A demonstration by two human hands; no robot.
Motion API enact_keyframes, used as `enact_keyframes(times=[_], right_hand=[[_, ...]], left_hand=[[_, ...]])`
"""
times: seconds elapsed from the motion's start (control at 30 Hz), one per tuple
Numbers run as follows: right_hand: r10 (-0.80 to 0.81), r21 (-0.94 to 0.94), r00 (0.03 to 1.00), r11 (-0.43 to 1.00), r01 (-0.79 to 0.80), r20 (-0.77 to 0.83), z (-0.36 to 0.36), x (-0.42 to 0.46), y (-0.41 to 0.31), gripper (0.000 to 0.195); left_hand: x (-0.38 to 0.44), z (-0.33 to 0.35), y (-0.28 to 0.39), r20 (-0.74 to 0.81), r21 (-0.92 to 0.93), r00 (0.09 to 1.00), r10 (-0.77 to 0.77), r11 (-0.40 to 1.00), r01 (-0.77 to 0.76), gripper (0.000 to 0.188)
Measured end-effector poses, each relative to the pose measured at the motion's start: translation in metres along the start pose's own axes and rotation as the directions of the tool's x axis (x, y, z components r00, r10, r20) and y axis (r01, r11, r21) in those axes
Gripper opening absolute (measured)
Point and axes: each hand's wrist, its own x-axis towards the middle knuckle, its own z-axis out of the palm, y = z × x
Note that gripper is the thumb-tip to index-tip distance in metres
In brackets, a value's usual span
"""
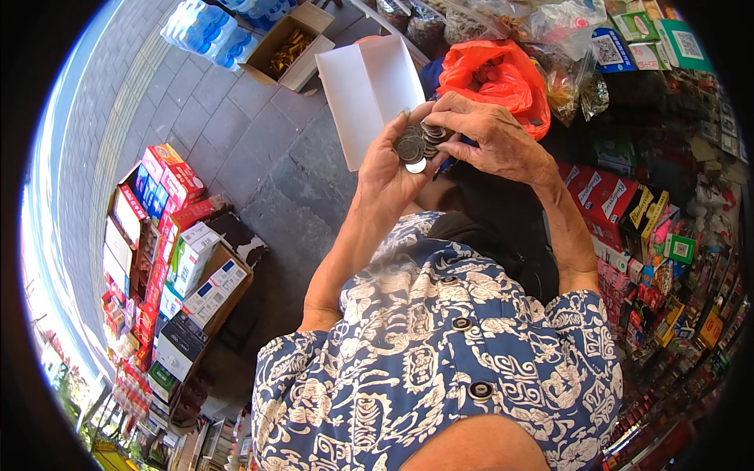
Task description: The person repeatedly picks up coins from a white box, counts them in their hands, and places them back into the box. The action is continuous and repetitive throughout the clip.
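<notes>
Cupped palm up, my left hand [386, 156] holds a heap of silver-coloured coins [411, 146]. My right hand [486, 132] reaches over from the right, its thumb and fingers on a row of coins [435, 134] at the edge of that palm. Behind my left hand stands a white open cardboard box [368, 88]; its inside shows no contents from here. A red plastic bag [506, 68], open at the top, sits just beyond my right hand, with small reddish round things inside that I cannot make out.
Bags of dried goods [471, 20] lie at the top. A carton of gold-wrapped pieces [291, 53] and shrink-wrapped water bottles [206, 32] stand on the paving. Stacked boxes [200, 259] are at left, red beer cartons [601, 197] and packed shelves at right.
</notes>
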Motion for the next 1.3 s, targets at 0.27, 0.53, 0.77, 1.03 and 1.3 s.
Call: enact_keyframes(times=[0.27,0.53,0.77,1.03,1.3], right_hand=[[-0.011,0.019,1.0,1.0,0.011,0.019,-0.001,0.0011,0.0012,0.041],[-0.017,-0.006,0.999,1.0,0.017,0.032,-0.0002,0.001,0.0036,0.041],[0.014,-0.04,0.999,0.999,-0.012,0.047,0.0,0.001,-0.0021,0.042],[0.038,0.017,0.998,0.999,-0.039,0.048,-0.0018,0.0013,-0.002,0.038],[0.03,-0.024,0.999,0.999,-0.03,0.014,0.0023,0.0008,-0.0054,0.033]], left_hand=[[0.0025,-0.0073,-0.0015,0.012,0.008,1.0,0.009,1.0,-0.009,0.046],[0.002,-0.0093,-0.0021,0.007,0.012,1.0,0.003,1.0,-0.003,0.046],[0.0004,-0.0061,-0.0041,0.029,-0.028,1.0,-0.002,1.0,0.002,0.047],[0.0015,-0.0065,-0.0061,0.019,-0.039,1.0,-0.01,0.999,0.011,0.048],[0.0019,-0.0042,-0.0081,-0.032,-0.021,0.999,0.009,1.0,-0.009,0.045]])
